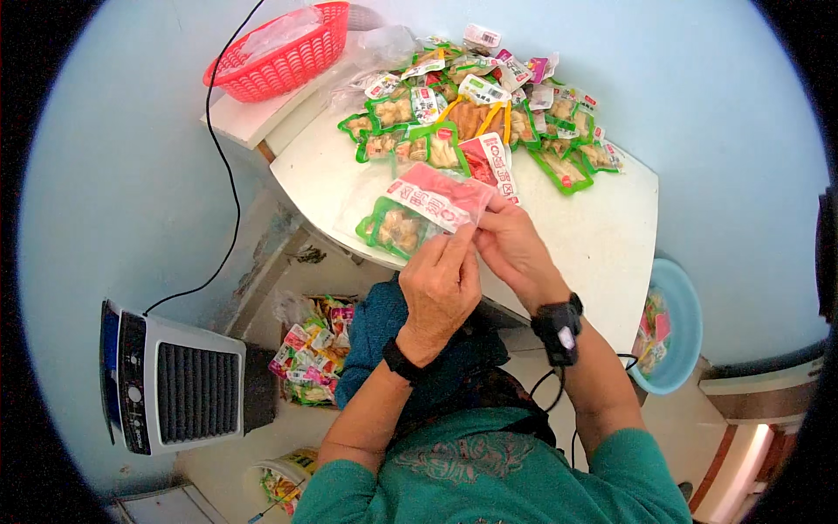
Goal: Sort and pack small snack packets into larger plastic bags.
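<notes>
Just over the near edge of the white table (602, 236), both my hands are closed on the right end of a clear plastic bag. In the bag lie a red-and-white packet (436, 194) and a green-edged packet (397, 227) with pale chunks. My left hand (441, 284) pinches the bag from below, its fingers pressed together. My right hand (517, 249) grips the corner beside it with thumb and fingers. Beyond them a pile of snack packets (471, 118) covers the back of the table, mostly green-edged, some red or purple.
A red plastic basket (284, 57) with clear bags stands at the back left. On the floor are a box of colourful packets (314, 349), a bucket (271, 485) and an air cooler (188, 384) with a black cord. A blue basin (685, 323) holds packets at the right.
</notes>
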A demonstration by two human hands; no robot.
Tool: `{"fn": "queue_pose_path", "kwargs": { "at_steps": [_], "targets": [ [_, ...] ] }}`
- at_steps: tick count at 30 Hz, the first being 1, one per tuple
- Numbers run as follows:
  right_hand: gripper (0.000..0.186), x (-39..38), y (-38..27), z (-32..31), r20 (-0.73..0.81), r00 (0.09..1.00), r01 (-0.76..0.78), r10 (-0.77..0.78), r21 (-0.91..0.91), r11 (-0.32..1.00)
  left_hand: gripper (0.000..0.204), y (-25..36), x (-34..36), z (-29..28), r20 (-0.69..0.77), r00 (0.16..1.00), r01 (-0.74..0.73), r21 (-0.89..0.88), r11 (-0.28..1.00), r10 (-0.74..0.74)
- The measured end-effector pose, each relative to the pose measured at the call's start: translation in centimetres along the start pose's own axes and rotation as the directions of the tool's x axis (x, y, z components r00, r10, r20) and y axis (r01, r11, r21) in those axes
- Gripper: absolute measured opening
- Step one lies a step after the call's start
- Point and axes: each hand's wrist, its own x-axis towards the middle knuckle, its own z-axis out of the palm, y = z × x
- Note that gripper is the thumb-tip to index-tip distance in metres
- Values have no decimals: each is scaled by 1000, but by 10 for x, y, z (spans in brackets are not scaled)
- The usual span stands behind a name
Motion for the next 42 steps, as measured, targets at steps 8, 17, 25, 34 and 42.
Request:
{"fn": "queue_pose_path", "kwargs": {
  "at_steps": [8, 17, 25, 34, 42],
  "targets": [
    [27, 5, -2, -20, -174, 970, 47, -167, -543, 839, 26, -4, -1, -6, 44, 998, -40, 13, 999, 39],
    [33, 14, -27, -58, -23, 874, 109, -486, -964, 243, 36, 3, -1, -29, 278, 950, -143, -3, 990, 138],
    [23, 24, -26, -57, 86, 925, 82, -369, -996, -28, 36, 10, -18, -33, 513, 815, -416, 198, 887, 268],
    [17, 17, -24, -53, 17, 909, 90, -417, -984, 156, 25, 4, -27, -34, 592, 800, -453, 482, 750, 103],
    [26, -16, -34, -36, -85, 978, 47, -191, -801, 597, 12, -2, -20, -64, 468, 868, -360, 356, 862, 169]
  ]
}}
